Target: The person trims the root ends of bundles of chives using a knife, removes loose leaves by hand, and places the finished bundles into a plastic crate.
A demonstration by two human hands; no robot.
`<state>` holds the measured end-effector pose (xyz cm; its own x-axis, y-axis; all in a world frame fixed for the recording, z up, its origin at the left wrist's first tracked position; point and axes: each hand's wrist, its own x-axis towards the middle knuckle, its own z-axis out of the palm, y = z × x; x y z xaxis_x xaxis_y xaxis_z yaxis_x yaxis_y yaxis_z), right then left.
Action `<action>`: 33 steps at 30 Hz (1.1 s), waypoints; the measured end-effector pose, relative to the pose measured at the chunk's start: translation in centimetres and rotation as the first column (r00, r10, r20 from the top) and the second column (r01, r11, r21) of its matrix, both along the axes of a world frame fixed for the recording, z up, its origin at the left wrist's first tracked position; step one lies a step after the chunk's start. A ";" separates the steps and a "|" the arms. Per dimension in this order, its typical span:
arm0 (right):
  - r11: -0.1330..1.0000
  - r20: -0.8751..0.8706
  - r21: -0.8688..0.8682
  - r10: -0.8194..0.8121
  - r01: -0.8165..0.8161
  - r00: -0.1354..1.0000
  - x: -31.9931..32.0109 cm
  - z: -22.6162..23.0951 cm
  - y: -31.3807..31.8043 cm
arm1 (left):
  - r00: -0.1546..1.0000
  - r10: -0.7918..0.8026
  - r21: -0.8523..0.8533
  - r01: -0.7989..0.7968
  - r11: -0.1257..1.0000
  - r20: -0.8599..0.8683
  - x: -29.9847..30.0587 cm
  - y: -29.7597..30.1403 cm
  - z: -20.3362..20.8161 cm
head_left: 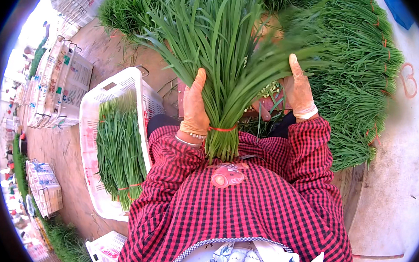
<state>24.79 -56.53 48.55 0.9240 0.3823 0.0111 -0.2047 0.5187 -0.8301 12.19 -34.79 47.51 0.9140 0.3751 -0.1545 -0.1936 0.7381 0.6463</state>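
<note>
A large bunch of green chives (224, 84) stands upright before me, its leaves fanning out away from me. A red band cinches it near the pale cut ends, close to my checked smock. My left hand (196, 104), in a thin orange-tinted glove, holds the bunch's left side, thumb up and fingers hidden behind the leaves. On the right, my gloved right hand (298, 91) has its thumb stretched up beside the outer leaves. Its other fingers are mostly covered by leaves, which are blurred by motion.
At my left, a white plastic crate (85, 142) holds banded chives (120, 149). More chives (352, 67) are heaped along the right, beside a pale surface (388, 190). Behind the bunch is a reddish board (273, 106) with cut scraps. Stacked crates (61, 83) stand far left.
</note>
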 end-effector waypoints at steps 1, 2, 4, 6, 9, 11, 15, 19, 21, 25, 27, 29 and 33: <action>0.996 -0.022 -0.090 -0.017 0.015 1.000 -0.1 -0.3 -0.4 | 0.999 0.038 0.061 -0.037 0.997 -0.010 0.1 0.0 0.5; 0.980 -0.003 -0.194 0.031 -0.031 0.999 -0.4 -0.8 -1.0 | 0.997 0.075 0.122 -0.073 0.990 -0.018 0.2 -0.1 1.1; 0.909 0.013 -0.399 0.135 -0.118 0.991 -1.6 -1.1 -1.5 | 0.991 0.131 0.193 -0.126 0.973 -0.014 0.5 -0.2 2.0; 0.833 0.107 -0.533 0.239 -0.147 0.965 -2.8 0.0 -1.4 | 0.986 0.168 0.219 -0.166 0.961 0.009 0.6 -0.4 2.5; 0.759 0.299 -0.651 0.277 -0.017 0.913 -5.3 4.7 0.8 | 0.984 0.175 0.252 -0.176 0.952 0.025 0.3 -0.1 2.5; 0.813 0.412 -0.578 0.218 0.069 0.885 -6.0 7.3 2.8 | 0.988 0.146 0.258 -0.155 0.954 0.053 0.2 -0.3 2.4; 0.684 0.896 -0.417 0.197 0.598 0.399 -4.2 8.9 4.4 | 0.990 0.138 0.330 -0.141 0.933 0.032 0.2 -0.9 1.9; 0.625 0.901 -0.425 0.362 0.654 0.239 -2.5 9.0 4.4 | 0.991 0.122 0.354 -0.131 0.926 0.047 -0.1 -1.3 1.7; 0.495 0.817 -0.526 0.519 0.691 0.251 -2.5 8.7 4.0 | 0.993 0.102 0.341 -0.115 0.933 0.056 -0.4 -1.5 2.1; 0.286 0.675 -0.589 0.688 0.756 0.266 -2.3 7.4 3.9 | 0.994 0.086 0.324 -0.104 0.940 0.069 -0.7 -1.5 2.3; 0.363 0.728 -0.569 0.640 0.738 0.246 -1.8 7.0 2.8 | 0.995 0.071 0.312 -0.089 0.946 0.067 -0.5 -1.5 1.9; 0.516 0.821 -0.552 0.475 0.655 0.317 -1.1 5.3 2.7 | 0.996 0.066 0.295 -0.081 0.952 0.060 -0.7 -1.2 1.7; 0.514 0.587 -0.756 0.258 0.406 0.767 1.0 6.2 1.5 | 0.995 0.079 0.337 -0.092 0.937 0.053 -0.9 -0.9 1.2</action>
